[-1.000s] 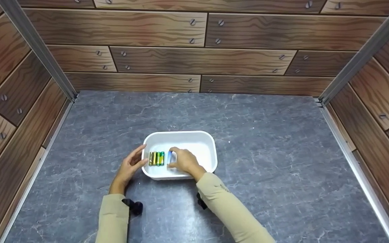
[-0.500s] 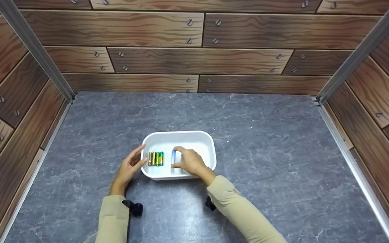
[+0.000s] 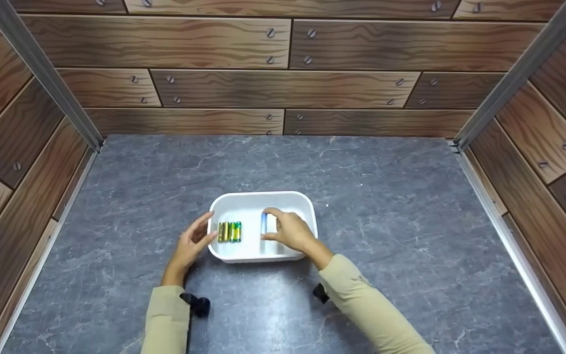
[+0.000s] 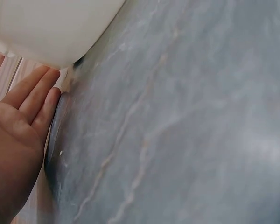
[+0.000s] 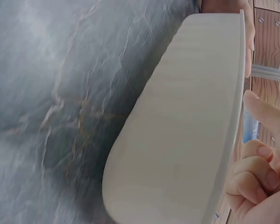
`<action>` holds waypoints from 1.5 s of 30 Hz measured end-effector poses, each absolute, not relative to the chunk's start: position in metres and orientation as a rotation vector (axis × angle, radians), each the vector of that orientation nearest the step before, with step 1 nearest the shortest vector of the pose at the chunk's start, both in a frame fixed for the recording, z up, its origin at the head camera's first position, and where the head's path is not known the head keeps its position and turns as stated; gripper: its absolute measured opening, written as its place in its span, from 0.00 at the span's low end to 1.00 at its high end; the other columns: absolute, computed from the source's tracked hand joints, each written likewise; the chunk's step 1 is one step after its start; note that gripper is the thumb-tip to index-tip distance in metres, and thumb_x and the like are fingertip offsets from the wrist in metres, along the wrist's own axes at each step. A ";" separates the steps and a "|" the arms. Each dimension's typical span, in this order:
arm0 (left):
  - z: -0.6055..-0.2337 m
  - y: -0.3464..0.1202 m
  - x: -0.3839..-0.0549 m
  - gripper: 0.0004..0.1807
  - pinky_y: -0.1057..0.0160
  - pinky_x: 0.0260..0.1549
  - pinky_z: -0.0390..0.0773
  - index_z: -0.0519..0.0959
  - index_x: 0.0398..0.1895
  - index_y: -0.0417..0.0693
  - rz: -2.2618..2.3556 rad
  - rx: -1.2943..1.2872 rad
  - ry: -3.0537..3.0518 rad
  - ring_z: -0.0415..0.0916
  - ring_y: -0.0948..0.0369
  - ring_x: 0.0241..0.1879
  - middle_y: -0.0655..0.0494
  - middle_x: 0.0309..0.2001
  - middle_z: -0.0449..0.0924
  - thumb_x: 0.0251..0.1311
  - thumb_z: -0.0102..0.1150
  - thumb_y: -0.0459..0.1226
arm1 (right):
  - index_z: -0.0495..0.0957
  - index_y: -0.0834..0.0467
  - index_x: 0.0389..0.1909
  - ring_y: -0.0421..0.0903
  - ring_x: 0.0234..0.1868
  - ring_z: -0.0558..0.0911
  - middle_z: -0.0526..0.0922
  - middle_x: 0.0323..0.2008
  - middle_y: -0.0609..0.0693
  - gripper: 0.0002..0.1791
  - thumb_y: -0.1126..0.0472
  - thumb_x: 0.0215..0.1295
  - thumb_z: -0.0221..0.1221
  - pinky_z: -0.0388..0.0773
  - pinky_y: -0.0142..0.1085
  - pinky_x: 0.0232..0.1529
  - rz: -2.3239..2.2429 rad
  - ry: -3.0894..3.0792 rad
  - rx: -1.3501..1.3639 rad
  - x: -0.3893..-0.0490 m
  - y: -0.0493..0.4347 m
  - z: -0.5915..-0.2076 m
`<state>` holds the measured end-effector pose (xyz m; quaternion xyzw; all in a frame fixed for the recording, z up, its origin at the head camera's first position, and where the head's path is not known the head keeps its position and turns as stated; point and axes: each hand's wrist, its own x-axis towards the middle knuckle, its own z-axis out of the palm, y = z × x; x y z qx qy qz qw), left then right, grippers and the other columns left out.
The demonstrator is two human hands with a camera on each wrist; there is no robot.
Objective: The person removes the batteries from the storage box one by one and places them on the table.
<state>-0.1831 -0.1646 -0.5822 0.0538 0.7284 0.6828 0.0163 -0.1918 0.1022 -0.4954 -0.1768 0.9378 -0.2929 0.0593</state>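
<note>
We judge the arranging to be partly done: a tidy row of what looks like four green-and-gold batteries (image 3: pixel 230 232) lies side by side near the left end of the white tray (image 3: pixel 263 193), while the blue item (image 3: pixel 264 224) has yet to be put down. It is within the tray's outline, right of the row and apart from it, and in the right wrist view it shows past the rim, so we take it to be lifted. The right hand (image 3: pixel 293 232) has its grip closed on it, thumb at one end, fingertip at the other. The left hand (image 3: pixel 188 248) holds nothing, its grip spread loosely against the tray's left side. The tray is smooth, pale and probably plastic, with rounded corners and a thin lip. The batteries are slim, glossy cylinders; the blue item looks longish and shiny, too blurred for us to identify. Pale veins run through the grey, marble-patterned surface (image 3: pixel 386 196).
</note>
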 end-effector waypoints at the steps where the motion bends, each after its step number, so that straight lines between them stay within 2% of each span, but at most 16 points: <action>1: -0.582 -0.165 -0.183 0.30 0.77 0.54 0.72 0.65 0.68 0.36 2.126 0.158 2.259 0.74 0.48 0.61 0.31 0.62 0.72 0.61 0.57 0.27 | 0.75 0.56 0.58 0.38 0.20 0.65 0.73 0.19 0.47 0.33 0.52 0.49 0.72 0.58 0.27 0.21 -0.892 2.843 -0.533 -0.192 0.104 -0.495; 4: -0.581 -0.165 -0.183 0.30 0.77 0.53 0.73 0.65 0.68 0.37 2.128 0.125 2.247 0.74 0.49 0.61 0.31 0.62 0.72 0.61 0.57 0.26 | 0.75 0.55 0.58 0.38 0.20 0.65 0.73 0.19 0.47 0.33 0.53 0.49 0.72 0.59 0.27 0.22 -0.919 2.844 -0.530 -0.192 0.111 -0.495; 9: -0.580 -0.165 -0.185 0.30 0.76 0.53 0.72 0.64 0.68 0.36 2.139 0.103 2.211 0.70 0.43 0.64 0.31 0.64 0.70 0.61 0.57 0.26 | 0.76 0.55 0.56 0.38 0.20 0.64 0.72 0.19 0.46 0.32 0.54 0.48 0.73 0.59 0.27 0.22 -0.959 2.858 -0.523 -0.191 0.121 -0.495; 15: -0.580 -0.164 -0.185 0.31 0.78 0.56 0.68 0.63 0.69 0.35 2.136 0.122 2.191 0.66 0.40 0.66 0.30 0.65 0.68 0.62 0.56 0.26 | 0.77 0.57 0.54 0.38 0.20 0.64 0.67 0.18 0.43 0.31 0.57 0.46 0.75 0.59 0.27 0.22 -1.026 2.853 -0.471 -0.189 0.135 -0.495; 18: -0.580 -0.164 -0.184 0.31 0.77 0.54 0.70 0.62 0.69 0.36 2.137 0.107 2.172 0.66 0.40 0.67 0.31 0.66 0.67 0.62 0.56 0.27 | 0.77 0.57 0.54 0.38 0.20 0.63 0.66 0.18 0.43 0.31 0.59 0.45 0.75 0.58 0.27 0.21 -1.077 2.830 -0.436 -0.189 0.144 -0.493; 21: -0.581 -0.164 -0.184 0.31 0.76 0.52 0.73 0.63 0.69 0.37 2.145 0.080 2.150 0.68 0.43 0.66 0.32 0.66 0.67 0.62 0.56 0.27 | 0.77 0.58 0.55 0.38 0.19 0.62 0.65 0.17 0.43 0.32 0.60 0.45 0.74 0.58 0.26 0.21 -1.111 2.813 -0.428 -0.189 0.154 -0.490; 26: -0.581 -0.164 -0.184 0.32 0.76 0.52 0.74 0.63 0.69 0.39 2.129 0.064 2.157 0.74 0.60 0.60 0.33 0.66 0.69 0.61 0.58 0.28 | 0.77 0.60 0.55 0.37 0.18 0.61 0.64 0.15 0.43 0.32 0.62 0.45 0.74 0.56 0.25 0.20 -1.165 2.807 -0.462 -0.189 0.172 -0.488; 28: -0.582 -0.164 -0.184 0.32 0.75 0.53 0.73 0.63 0.69 0.39 2.127 0.067 2.159 0.74 0.64 0.58 0.33 0.66 0.68 0.62 0.58 0.28 | 0.77 0.61 0.56 0.37 0.17 0.59 0.63 0.15 0.43 0.32 0.62 0.46 0.73 0.56 0.25 0.20 -1.188 2.797 -0.464 -0.189 0.179 -0.489; 36: -0.582 -0.165 -0.184 0.32 0.75 0.52 0.74 0.63 0.69 0.38 2.139 0.062 2.147 0.72 0.53 0.62 0.32 0.66 0.68 0.61 0.57 0.27 | 0.75 0.64 0.58 0.33 0.16 0.57 0.60 0.14 0.41 0.34 0.62 0.48 0.73 0.56 0.26 0.21 -1.229 2.762 -0.426 -0.188 0.200 -0.493; 40: -0.581 -0.165 -0.184 0.32 0.75 0.52 0.74 0.62 0.70 0.37 2.152 0.066 2.130 0.71 0.49 0.64 0.33 0.67 0.67 0.61 0.57 0.27 | 0.74 0.64 0.59 0.35 0.16 0.58 0.60 0.14 0.41 0.34 0.63 0.48 0.72 0.57 0.26 0.21 -1.241 2.745 -0.385 -0.188 0.208 -0.493; 42: -0.581 -0.165 -0.183 0.32 0.75 0.52 0.74 0.62 0.69 0.37 2.153 0.067 2.132 0.72 0.51 0.63 0.32 0.67 0.67 0.61 0.58 0.27 | 0.74 0.64 0.59 0.35 0.17 0.59 0.61 0.14 0.42 0.35 0.63 0.48 0.72 0.57 0.26 0.21 -1.243 2.744 -0.381 -0.188 0.213 -0.494; 45: -0.581 -0.165 -0.183 0.32 0.75 0.52 0.74 0.63 0.69 0.37 2.155 0.071 2.133 0.75 0.62 0.58 0.32 0.66 0.67 0.61 0.58 0.27 | 0.74 0.65 0.59 0.34 0.17 0.60 0.62 0.15 0.42 0.35 0.63 0.48 0.72 0.58 0.26 0.21 -1.252 2.738 -0.376 -0.187 0.219 -0.496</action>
